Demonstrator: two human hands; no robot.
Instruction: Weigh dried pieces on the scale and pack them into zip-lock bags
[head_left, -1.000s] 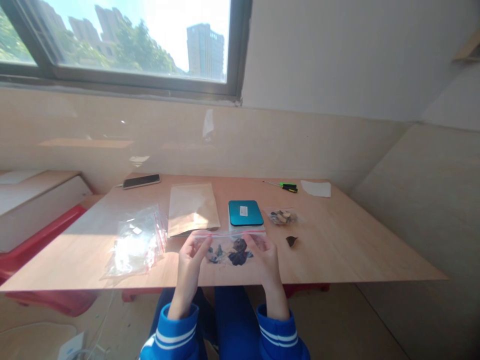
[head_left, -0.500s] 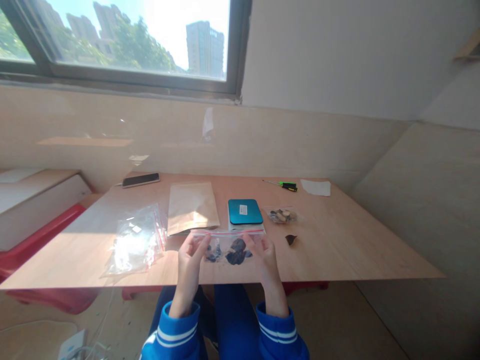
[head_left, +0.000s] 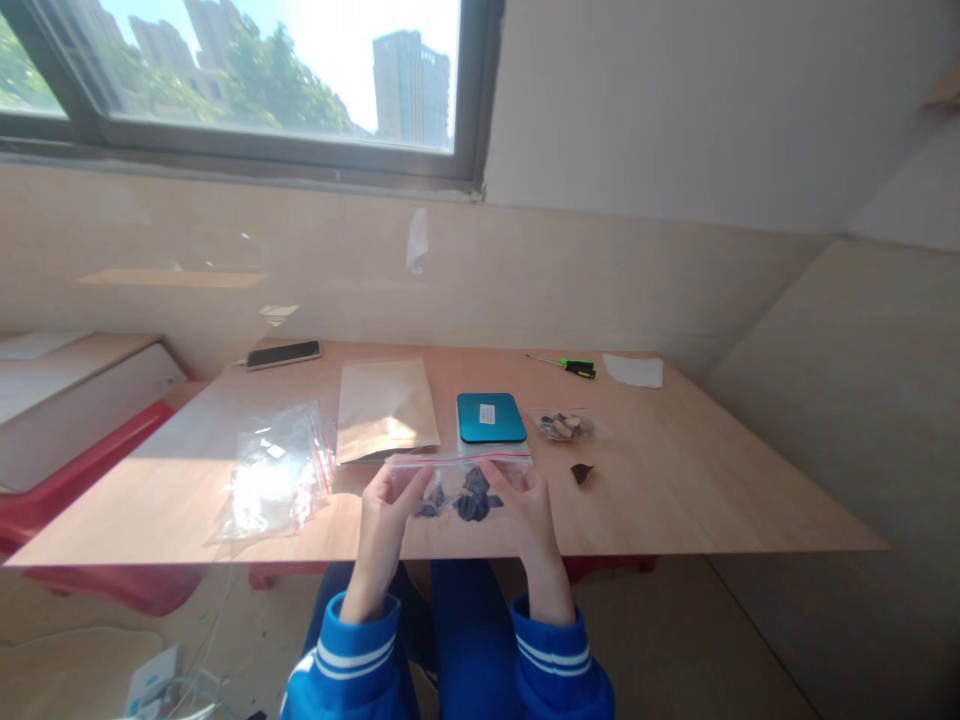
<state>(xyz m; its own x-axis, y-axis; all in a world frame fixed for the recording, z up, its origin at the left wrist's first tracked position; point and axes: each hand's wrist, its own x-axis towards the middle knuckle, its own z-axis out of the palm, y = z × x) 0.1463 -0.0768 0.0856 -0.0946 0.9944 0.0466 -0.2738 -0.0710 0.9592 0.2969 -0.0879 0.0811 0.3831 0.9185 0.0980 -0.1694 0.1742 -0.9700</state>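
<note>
Between my two hands is a clear zip-lock bag (head_left: 450, 500) with a red seal line along its top edge. Dark, leaf-like dried pieces (head_left: 474, 498) lie inside it. My left hand (head_left: 386, 515) pinches the bag's top left part, thumb in front. On the other side my right hand (head_left: 531, 510) grips the top right part, its thumb and fingers closed on the plastic. Just beyond the bag sits a teal, flat square box (head_left: 491, 418) with a white label. To the right rests a single dark dried piece (head_left: 582, 474).
A stack of clear zip-lock bags (head_left: 274, 475) lies left, beside a brown paper envelope (head_left: 386, 405). Right of the teal box is a bag of pale dried slices (head_left: 564, 427). Farther back are a phone (head_left: 283, 354), screwdrivers (head_left: 574, 366) and a torn white paper (head_left: 634, 371).
Both thumbs have shifted inward along the bag's top edge. The dark pieces look more bunched together, and the camera view has tilted slightly.
</note>
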